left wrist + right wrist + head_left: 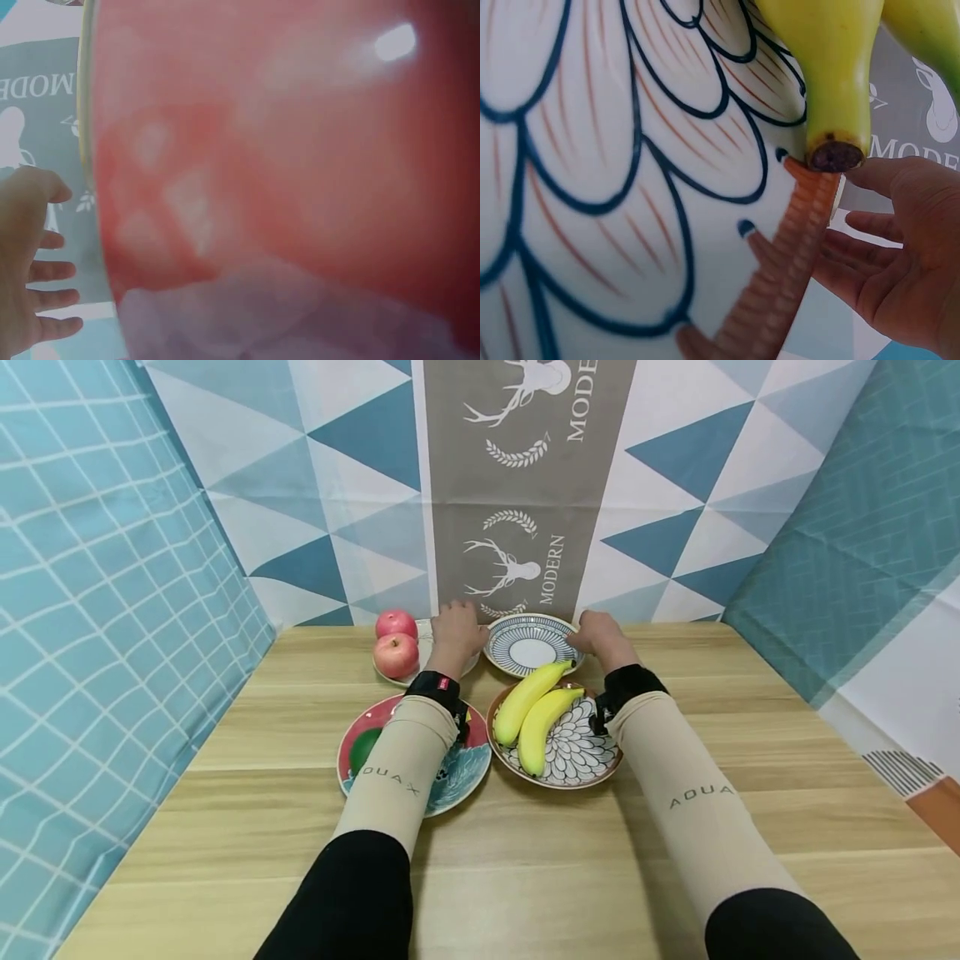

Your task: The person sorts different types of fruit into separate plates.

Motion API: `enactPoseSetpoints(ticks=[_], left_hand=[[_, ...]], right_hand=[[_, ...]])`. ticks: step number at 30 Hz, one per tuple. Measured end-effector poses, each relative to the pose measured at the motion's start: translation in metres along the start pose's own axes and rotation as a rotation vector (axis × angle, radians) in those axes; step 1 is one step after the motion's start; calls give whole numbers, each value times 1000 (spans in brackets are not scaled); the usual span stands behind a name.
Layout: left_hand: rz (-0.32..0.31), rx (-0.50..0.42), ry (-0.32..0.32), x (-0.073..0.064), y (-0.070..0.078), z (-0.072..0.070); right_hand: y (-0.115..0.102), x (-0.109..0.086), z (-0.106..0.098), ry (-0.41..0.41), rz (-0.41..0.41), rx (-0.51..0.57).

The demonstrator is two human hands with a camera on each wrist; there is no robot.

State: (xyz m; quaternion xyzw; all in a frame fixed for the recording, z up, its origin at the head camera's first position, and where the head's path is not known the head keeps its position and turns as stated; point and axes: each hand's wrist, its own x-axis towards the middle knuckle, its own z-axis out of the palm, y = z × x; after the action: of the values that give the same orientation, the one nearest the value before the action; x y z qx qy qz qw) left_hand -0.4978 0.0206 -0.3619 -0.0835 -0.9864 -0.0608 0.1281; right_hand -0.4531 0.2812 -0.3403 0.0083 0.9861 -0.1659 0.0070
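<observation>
At the back of the table, a white plate with dark radial stripes [534, 652] lies between both hands. My left hand [459, 628] is at its left edge, the thumb close to the rim; the left wrist view shows its fingers spread. On the right, my right hand [604, 639] has its thumb by the opposite rim, and its fingers [866, 262] look loosely extended. Whether either hand touches the plate I cannot tell. In front, two bananas [542, 714] lie in a brown-rimmed bowl with a petal pattern [581, 752], below my right wrist.
Two apples [396, 654] rest on a pale plate [425, 639] at the back left, partly behind my left hand. A red and blue plate [468, 777] with a green round item [363, 750] sits beneath my left forearm. Patterned cloth [375, 485] hangs behind the wooden table [247, 785].
</observation>
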Motion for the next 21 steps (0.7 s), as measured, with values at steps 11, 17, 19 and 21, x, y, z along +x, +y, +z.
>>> enactPoseSetpoints(ticks=[11, 17, 19, 21], left_hand=[[8, 105, 1, -12, -27, -15], [-35, 126, 32, -23, -43, -22], [-60, 142, 21, -26, -46, -25], [-86, 157, 10, -28, -48, -27]], right_hand=[[-6, 6, 4, -72, 60, 76], [-7, 5, 8, -95, 60, 39], [-6, 5, 9, -97, 65, 37], [-6, 6, 9, -98, 74, 36]])
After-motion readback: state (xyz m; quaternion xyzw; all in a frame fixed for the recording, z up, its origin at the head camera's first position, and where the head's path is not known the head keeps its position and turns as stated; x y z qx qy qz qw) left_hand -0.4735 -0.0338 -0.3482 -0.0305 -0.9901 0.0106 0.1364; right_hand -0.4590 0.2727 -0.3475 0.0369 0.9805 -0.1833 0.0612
